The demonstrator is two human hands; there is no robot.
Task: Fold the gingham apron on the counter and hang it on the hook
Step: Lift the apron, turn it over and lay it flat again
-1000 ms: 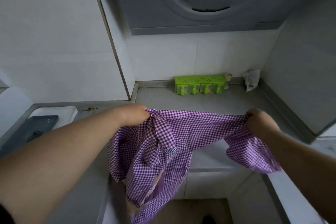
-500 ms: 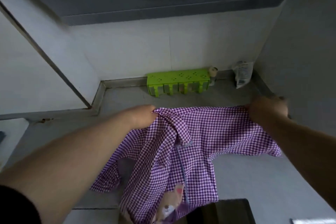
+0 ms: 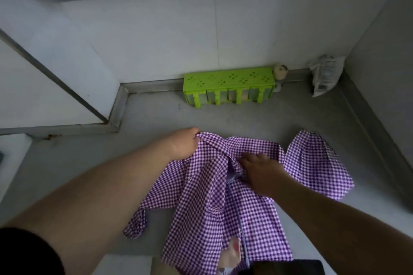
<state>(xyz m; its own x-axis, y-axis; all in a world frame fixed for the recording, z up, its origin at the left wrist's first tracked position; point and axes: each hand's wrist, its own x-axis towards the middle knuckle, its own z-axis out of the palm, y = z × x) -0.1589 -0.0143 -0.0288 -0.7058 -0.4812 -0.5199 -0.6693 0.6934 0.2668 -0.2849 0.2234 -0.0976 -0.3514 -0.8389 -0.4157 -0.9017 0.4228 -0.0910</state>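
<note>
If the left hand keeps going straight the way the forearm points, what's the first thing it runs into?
Probably the green rack against the back wall. The left hand, gripping the apron, points up and right across bare counter toward it. Depth is unclear from this one view.

Left hand (image 3: 182, 144) pinched closed; right hand (image 3: 260, 171) flat (fingers seemingly spread), both arms extended.

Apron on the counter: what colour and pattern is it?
Purple and white gingham apron, head view.
</note>
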